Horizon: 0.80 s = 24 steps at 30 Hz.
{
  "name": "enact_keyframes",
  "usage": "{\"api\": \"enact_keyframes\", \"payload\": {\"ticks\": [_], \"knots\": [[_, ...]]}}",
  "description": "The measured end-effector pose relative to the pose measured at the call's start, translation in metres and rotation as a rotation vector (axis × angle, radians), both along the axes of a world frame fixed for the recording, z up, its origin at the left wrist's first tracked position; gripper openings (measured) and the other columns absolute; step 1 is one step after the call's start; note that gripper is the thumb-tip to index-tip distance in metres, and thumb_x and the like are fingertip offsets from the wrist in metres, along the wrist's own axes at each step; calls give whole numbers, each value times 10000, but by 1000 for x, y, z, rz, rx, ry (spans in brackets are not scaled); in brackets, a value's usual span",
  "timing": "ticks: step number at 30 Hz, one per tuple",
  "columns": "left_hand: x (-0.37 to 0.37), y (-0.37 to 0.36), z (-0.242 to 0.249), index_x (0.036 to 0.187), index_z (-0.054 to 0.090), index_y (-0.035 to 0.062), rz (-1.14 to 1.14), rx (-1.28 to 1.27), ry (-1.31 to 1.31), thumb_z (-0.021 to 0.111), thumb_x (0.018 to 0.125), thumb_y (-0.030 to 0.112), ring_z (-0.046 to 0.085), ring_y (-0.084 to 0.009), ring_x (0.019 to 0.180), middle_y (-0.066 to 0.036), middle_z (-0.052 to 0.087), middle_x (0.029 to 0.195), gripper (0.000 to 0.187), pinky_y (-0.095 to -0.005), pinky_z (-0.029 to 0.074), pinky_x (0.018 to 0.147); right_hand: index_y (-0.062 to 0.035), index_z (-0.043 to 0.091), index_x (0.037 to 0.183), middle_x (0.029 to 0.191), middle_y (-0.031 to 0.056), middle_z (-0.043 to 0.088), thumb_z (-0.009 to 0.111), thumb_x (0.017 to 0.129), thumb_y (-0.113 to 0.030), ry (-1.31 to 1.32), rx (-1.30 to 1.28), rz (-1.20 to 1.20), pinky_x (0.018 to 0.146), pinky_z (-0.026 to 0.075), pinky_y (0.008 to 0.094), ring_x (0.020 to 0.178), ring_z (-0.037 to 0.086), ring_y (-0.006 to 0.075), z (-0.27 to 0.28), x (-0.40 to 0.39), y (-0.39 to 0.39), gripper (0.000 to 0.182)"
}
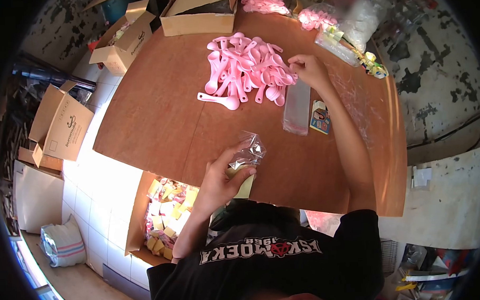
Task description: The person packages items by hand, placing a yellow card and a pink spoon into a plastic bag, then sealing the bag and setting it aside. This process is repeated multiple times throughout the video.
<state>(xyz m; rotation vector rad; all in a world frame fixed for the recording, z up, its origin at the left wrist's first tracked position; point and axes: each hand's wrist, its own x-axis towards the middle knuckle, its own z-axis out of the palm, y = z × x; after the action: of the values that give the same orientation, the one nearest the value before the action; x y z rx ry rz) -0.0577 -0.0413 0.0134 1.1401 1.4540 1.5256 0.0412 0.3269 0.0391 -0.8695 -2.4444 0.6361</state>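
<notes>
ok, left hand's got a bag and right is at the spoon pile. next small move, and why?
Probably close the right hand on one pink spoon at the near edge of the spoon pile and lift it clear. Its fingertips already touch the pile's right side but no spoon looks lifted yet, while the left hand holds a small clear bag up near the table edge, apart from the pile.
</notes>
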Motion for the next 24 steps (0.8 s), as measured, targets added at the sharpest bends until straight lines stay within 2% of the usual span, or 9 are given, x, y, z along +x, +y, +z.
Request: {"api": "enact_keyframes", "payload": {"ticks": [2,4,8,10,14,18,21,23,24], "knots": [[-1,-2,2,1280,572,41,0,24,44,744,825,13,690,-174,970,-134,717,1034,487,-298,522,820,24,714,998,833,49,710,694,834,-92,-60,49,-21,678,509,270,724,628,106,-18,-8,33,202],[-1,-3,0,1288,564,38,12,53,70,745,827,17,686,-170,975,-132,718,1035,496,-298,520,829,18,716,987,806,47,698,705,803,-63,-127,-171,145,665,508,263,714,625,101,-30,-15,50,201],[1,-1,-2,1318,539,35,22,58,59,747,831,25,681,-170,980,-129,719,1043,530,-300,517,850,21,708,928,787,40,688,715,794,-39,-102,-261,102,648,502,249,714,621,93,-33,-17,46,147],[3,2,-1,1325,532,30,8,52,37,747,831,23,676,-172,993,-127,714,1057,539,-302,513,863,17,686,862,780,33,679,716,821,-44,2,-238,135,634,496,242,715,613,87,-37,-11,46,80],[5,12,-7,1360,484,0,-68,84,-36,744,835,-3,617,-143,1057,-83,654,1153,586,-285,481,937,13,666,887,773,39,672,750,828,-92,287,-102,96,610,485,252,706,609,86,-19,3,25,147],[11,24,-8,1360,480,-2,-63,147,-3,746,835,-3,616,-139,1059,-79,653,1145,589,-282,494,924,6,626,1019,825,23,671,707,892,-112,566,-182,68,606,471,229,729,606,66,20,30,-37,191],[18,33,-9,1365,471,-3,-100,113,-80,744,840,7,624,-131,1036,-66,662,1110,591,-277,508,902,11,618,1022,875,43,689,676,913,-100,599,-396,17,637,502,242,739,624,90,35,61,-80,167],[23,38,-6,1339,503,4,-149,-11,-212,748,843,37,633,-135,1041,-87,683,1122,555,-284,485,927,16,626,1096,929,79,697,647,925,-74,602,-732,129,687,541,271,770,662,140,38,82,-101,195],[25,41,-8,1339,503,4,-160,-16,-212,748,843,37,633,-135,1041,-87,683,1122,555,-284,485,927,16,626,1096,929,79,697,647,925,-74,606,-732,118,687,541,271,770,662,140,40,91,-109,195]]}}
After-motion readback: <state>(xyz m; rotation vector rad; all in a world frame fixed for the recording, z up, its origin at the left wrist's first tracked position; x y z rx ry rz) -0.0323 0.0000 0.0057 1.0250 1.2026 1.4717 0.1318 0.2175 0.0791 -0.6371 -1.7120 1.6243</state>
